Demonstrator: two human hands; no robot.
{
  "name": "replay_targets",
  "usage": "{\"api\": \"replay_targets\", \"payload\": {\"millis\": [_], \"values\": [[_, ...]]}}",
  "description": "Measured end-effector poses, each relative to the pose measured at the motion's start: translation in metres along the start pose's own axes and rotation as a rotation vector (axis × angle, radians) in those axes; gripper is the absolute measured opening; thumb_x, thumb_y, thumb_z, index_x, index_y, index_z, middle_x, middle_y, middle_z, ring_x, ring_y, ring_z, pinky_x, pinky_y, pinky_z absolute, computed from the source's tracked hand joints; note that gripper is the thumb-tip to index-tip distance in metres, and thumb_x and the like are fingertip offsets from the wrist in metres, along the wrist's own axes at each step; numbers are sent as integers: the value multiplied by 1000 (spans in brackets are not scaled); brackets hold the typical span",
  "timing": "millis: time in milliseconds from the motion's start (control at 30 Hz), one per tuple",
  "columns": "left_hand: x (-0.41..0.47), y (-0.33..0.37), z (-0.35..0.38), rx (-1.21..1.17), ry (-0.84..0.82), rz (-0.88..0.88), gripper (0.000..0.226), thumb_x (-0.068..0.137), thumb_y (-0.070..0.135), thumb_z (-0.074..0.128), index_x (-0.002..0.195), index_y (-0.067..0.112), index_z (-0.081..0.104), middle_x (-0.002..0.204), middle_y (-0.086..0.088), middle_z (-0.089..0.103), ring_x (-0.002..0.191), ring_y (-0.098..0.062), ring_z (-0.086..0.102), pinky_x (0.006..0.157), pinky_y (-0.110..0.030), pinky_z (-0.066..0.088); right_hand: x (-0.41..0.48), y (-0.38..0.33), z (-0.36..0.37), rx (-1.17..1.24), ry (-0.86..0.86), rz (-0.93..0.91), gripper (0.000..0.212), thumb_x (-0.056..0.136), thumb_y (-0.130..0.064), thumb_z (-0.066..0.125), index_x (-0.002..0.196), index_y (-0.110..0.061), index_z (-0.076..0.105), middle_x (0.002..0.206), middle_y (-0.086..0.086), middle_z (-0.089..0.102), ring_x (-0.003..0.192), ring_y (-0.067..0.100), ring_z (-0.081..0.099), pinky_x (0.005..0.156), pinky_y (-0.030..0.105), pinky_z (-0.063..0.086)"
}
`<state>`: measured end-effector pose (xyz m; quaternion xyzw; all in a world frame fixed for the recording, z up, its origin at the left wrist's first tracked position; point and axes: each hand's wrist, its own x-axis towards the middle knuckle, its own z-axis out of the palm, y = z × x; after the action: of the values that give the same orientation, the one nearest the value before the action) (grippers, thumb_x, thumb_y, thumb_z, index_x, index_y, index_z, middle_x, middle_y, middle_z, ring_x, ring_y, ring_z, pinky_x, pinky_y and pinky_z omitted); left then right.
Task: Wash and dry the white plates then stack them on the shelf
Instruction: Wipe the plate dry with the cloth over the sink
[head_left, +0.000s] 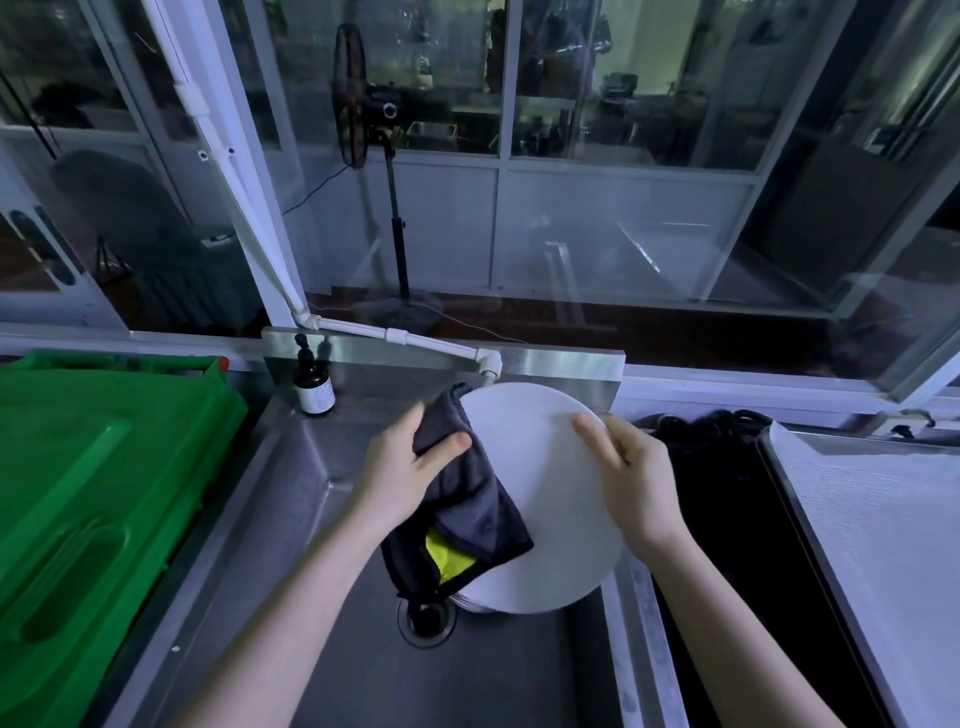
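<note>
A round white plate (540, 483) is held tilted above the steel sink (322, 519). My right hand (636, 478) grips its right edge, thumb on the face and fingers behind. My left hand (410, 467) holds a dark grey cloth (467, 499) with a yellow-green patch against the plate's left edge, thumb pressed on the cloth. The cloth's lower end hangs toward the drain (426, 618). Rims of more plates (478, 603) show in the sink under the held plate.
A white pipe tap (488, 364) ends just behind the plate. A brown pump bottle (313, 387) stands at the sink's back left corner. A green plastic bin lid (93, 493) fills the left. A white-lined tray (878, 545) and black cables (717, 431) lie to the right.
</note>
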<state>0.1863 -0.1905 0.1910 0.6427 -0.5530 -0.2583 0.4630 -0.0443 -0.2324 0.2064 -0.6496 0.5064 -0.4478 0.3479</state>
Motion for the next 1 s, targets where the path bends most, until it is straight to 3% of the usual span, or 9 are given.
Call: {"api": "replay_targets", "payload": {"millis": [100,233,367,467,533,600,767,867,1000], "values": [[8,1,-3,151,-161,75,57,83,44,71,132,22,54,122,11,64,111,-3,58,81,-5,39,7,-9,-2,-166,-159,-130,50,96,-33,62,60,-15,33,55,-8,29,52,8,29,50,24,24],[10,5,5,204,-243,173,73,78,45,78,140,18,53,129,8,59,114,12,44,81,3,31,13,-23,4,-290,-345,-304,43,95,-29,65,60,-16,44,54,-5,35,54,8,35,53,21,28],[1,2,10,1,41,47,48,75,57,68,107,21,66,96,7,74,91,-7,67,77,-24,50,16,-12,-4,-164,-115,-178,51,95,-35,64,60,-7,40,56,-4,31,54,6,28,53,28,24],[-13,-2,25,-226,333,-163,16,86,37,71,91,24,63,82,12,71,84,-7,67,68,-19,50,-2,5,13,238,202,147,50,97,-34,63,71,6,49,65,2,38,65,14,34,61,32,27],[-17,-9,31,-314,362,-283,13,88,31,70,88,22,62,85,7,71,89,-14,68,78,-28,54,-12,13,24,335,239,270,48,98,-37,59,73,3,51,67,2,40,67,17,35,62,33,28],[-17,-15,26,-306,344,-305,14,88,29,71,88,17,62,88,0,72,90,-20,68,84,-41,54,-13,12,18,252,83,239,43,97,-39,60,63,-15,50,61,-5,44,62,14,39,56,29,30],[1,-5,-3,-14,87,12,19,81,32,77,90,20,66,80,8,71,74,0,63,66,-20,45,23,-18,-9,-43,-356,11,18,88,-41,71,94,-24,70,83,1,74,72,12,66,71,29,51],[8,10,-1,88,-132,114,29,76,39,80,100,26,69,86,16,70,82,8,62,72,-12,44,29,-28,8,-300,-522,-191,31,93,-41,65,83,-11,67,70,14,56,63,18,43,63,38,38],[5,4,0,-14,-138,106,25,81,32,78,102,39,68,95,16,74,93,3,66,81,-16,48,23,-24,11,-255,-397,-287,41,96,-33,63,61,-14,55,62,7,36,59,8,28,56,29,27]]}}
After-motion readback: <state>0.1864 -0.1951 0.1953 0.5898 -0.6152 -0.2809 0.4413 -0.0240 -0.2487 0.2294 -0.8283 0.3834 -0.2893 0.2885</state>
